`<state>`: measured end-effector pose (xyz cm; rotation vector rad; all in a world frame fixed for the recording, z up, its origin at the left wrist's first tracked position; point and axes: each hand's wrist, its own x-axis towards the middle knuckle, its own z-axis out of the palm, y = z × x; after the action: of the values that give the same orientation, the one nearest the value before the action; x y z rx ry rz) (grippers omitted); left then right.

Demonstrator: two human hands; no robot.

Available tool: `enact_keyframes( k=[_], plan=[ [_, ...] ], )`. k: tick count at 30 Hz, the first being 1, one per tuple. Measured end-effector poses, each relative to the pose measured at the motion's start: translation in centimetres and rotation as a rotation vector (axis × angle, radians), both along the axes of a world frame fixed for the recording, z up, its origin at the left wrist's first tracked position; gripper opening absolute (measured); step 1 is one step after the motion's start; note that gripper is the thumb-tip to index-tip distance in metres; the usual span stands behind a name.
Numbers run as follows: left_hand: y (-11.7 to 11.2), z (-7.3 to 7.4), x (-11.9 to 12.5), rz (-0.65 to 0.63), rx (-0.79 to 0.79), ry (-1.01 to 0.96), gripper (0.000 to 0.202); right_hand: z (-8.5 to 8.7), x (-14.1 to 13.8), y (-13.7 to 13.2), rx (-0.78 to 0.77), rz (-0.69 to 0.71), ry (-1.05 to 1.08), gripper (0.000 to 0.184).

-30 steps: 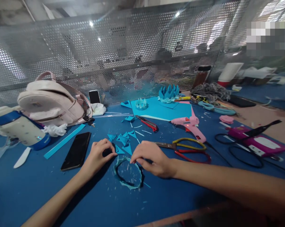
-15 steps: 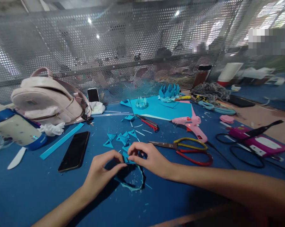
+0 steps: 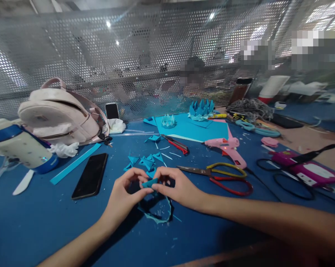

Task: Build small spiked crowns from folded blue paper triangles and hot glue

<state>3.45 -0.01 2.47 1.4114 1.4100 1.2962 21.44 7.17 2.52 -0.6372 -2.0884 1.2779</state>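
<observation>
My left hand [image 3: 125, 194] and my right hand [image 3: 175, 187] meet over the blue table and pinch one small folded blue paper piece [image 3: 149, 183] between their fingertips. Just under them lies a thin ring [image 3: 156, 211] edged with light blue paper. Several folded blue paper triangles [image 3: 145, 162] lie right behind my hands. Yellow and red scissors [image 3: 223, 176] lie to the right of my right hand.
A black phone [image 3: 91, 176] and a blue paper strip [image 3: 74, 164] lie to the left. A pink glue gun [image 3: 227, 146], a red cutter [image 3: 175, 144], blue paper sheets [image 3: 192, 128] with paper crowns, a pink backpack [image 3: 59, 118] and a perforated metal screen [image 3: 128, 59] stand behind.
My hands came together from either side of the ring, picked up a folded blue piece and raised it slightly; both now pinch it.
</observation>
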Motion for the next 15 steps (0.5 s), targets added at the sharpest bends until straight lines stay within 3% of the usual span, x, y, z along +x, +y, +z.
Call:
enact_keyframes(
  k=[5,9,13,15],
  plan=[
    [-0.1,-0.2,0.0,-0.036,-0.040,0.080,0.018,0.6,-0.1,-0.3,-0.036,-0.003,0.040,0.023],
    [0.3,-0.3,-0.5,-0.035,-0.046,0.043,0.020,1.3,0.4,0.0,0.013,0.006,0.011,0.018],
    [0.5,0.0,-1.4,-0.035,-0.074,0.034,0.019,3.1,2.8,0.1,0.058,-0.013,-0.078,0.014],
    [0.5,0.1,-1.8,-0.022,-0.069,0.071,0.021,4.0,5.1,0.1,0.088,-0.051,-0.154,0.021]
  ],
)
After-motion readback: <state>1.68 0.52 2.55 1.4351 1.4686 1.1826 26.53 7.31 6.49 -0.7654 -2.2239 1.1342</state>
